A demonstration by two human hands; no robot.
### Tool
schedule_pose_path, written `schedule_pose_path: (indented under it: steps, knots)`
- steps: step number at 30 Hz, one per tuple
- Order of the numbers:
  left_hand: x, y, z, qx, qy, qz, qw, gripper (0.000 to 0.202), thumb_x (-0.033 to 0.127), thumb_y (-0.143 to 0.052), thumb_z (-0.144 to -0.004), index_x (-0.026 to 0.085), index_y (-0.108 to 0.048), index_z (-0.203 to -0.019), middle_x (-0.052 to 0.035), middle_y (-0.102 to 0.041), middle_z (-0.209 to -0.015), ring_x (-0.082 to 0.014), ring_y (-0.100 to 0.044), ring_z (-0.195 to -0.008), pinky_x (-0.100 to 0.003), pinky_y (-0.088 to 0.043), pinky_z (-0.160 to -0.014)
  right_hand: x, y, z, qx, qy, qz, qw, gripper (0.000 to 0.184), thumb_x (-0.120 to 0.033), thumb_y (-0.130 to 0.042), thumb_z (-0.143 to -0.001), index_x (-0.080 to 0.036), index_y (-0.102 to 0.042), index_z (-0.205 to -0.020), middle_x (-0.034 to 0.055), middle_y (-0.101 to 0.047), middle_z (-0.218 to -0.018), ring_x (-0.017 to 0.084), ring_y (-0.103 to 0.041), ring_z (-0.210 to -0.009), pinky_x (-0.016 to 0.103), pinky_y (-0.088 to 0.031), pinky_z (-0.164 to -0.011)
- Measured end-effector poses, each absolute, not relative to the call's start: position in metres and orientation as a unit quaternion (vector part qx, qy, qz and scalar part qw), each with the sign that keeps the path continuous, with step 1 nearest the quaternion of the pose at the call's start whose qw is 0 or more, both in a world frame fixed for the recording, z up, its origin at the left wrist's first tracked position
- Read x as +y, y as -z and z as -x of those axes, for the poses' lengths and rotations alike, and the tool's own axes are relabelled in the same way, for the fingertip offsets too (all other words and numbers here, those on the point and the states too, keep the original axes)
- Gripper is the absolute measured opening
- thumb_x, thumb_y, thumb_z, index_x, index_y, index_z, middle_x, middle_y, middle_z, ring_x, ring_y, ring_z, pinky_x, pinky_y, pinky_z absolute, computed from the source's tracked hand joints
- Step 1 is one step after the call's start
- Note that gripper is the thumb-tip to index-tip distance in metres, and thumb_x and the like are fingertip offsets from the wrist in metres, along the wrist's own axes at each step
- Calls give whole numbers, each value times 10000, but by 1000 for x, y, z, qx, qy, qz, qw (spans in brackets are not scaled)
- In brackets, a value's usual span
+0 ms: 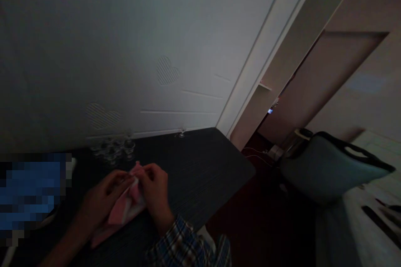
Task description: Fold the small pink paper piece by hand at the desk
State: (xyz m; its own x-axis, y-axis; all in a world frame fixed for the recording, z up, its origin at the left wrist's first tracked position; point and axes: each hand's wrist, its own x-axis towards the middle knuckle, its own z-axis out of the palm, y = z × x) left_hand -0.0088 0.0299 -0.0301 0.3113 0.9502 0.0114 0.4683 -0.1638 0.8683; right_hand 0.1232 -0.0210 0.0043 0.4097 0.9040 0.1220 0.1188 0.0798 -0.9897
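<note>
Dim frame, head view. Both hands are on a pink cloth [123,212] at the near left part of the dark tabletop [200,171]. The left hand [102,196] is closed on the cloth's upper left edge, fingers pinching the fabric. The right hand [156,187] is closed too, thumb and fingers gripping the top end, where a small pink tip sticks up between the two hands. The plaid sleeve [188,240] belongs to the right arm.

Progress, judged from the lie of it: the cloth looks part folded. It is already narrowed into a layered strip, a paler layer showing in the middle, and the top end is gathered in the fingers. The lower end trails loose and flat on the tabletop toward the person, so that part looks unworked. Probably a napkin, but the light is too poor to be sure, and I cannot count the folds.

A cluster of small glasses [112,148] stands behind the hands, near the wall [125,29] and apart from the cloth. One more small glass [181,134] sits further right, at the wall. A grey chair [328,167] stands off the tabletop's right end.
</note>
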Motion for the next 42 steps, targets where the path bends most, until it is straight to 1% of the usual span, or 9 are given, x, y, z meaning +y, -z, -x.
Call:
schedule_pose_path:
  steps: [2, 5, 8, 15, 18, 21, 27, 34, 42]
  knots:
    - [31, 28, 10, 507, -321, -691, 403, 287, 590, -491, -712, 363, -597, -851, 133, -703, -863, -233, -642, -892, -340, -501, -790, -22, -7, -125, -442, -342, 582, 591, 75, -267, -635, -768, -234, -696, -795, -31, -682, -743, 129, -628, -670, 211, -483, -625]
    - [26, 20, 11, 491, -338, -688, 414, 358, 553, -472, -749, 262, -639, -873, 15, -707, -954, -237, -636, -924, -328, -490, -817, -22, -10, -128, -476, -360, 549, 585, 124, -263, -654, -769, -218, -696, -877, -21, -694, -806, 116, -631, -685, 193, -476, -624]
    - [22, 15, 9, 504, -331, -682, 415, 424, 563, -446, -776, 210, -649, -894, -42, -702, -936, -243, -641, -865, -319, -490, -751, -21, -11, -133, -504, -354, 535, 579, 89, -255, -636, -792, -217, -688, -853, -24, -686, -803, 115, -632, -729, 191, -475, -658]
    - [12, 12, 3, 474, -379, -686, 402, 414, 532, -540, -760, 183, -596, -974, -39, -671, -932, -190, -624, -803, -265, -473, -695, -24, -12, -137, -533, -321, 545, 562, 75, -245, -605, -812, -205, -669, -807, -32, -671, -750, 113, -615, -681, 198, -455, -633]
    - [8, 8, 3, 464, -383, -695, 394, 348, 496, -512, -797, 177, -595, -911, -34, -662, -894, -180, -612, -807, -259, -455, -714, -26, -15, -137, -522, -342, 541, 564, 94, -280, -610, -807, -206, -668, -815, -25, -679, -761, 124, -625, -688, 205, -463, -617]
    - [5, 5, 3, 451, -373, -703, 405, 345, 482, -461, -833, 173, -611, -870, -24, -656, -855, -171, -599, -784, -249, -441, -691, -28, -16, -137, -524, -353, 521, 574, 102, -269, -603, -805, -204, -670, -846, -11, -695, -837, 137, -643, -782, 219, -482, -700]
    - [2, 7, 0, 453, -369, -703, 405, 355, 473, -427, -856, 167, -604, -829, -7, -631, -778, -155, -572, -719, -236, -417, -635, -27, -10, -140, -544, -338, 519, 566, 117, -273, -573, -820, -213, -661, -868, -20, -683, -840, 133, -629, -766, 225, -475, -702]
    - [3, 10, -2, 453, -390, -694, 401, 361, 468, -528, -804, 184, -572, -1024, -28, -653, -892, -174, -616, -774, -250, -452, -668, -29, -9, -138, -532, -309, 550, 565, 127, -302, -559, -831, -217, -651, -856, -14, -689, -846, 144, -637, -788, 238, -486, -726]
    - [6, 5, -1, 477, -408, -686, 368, 298, 414, -413, -866, 198, -598, -955, -35, -673, -933, -182, -624, -812, -259, -442, -709, -11, -5, -127, -536, -291, 551, 570, 164, -333, -581, -821, -203, -656, -886, 2, -674, -841, 137, -614, -755, 231, -477, -707]
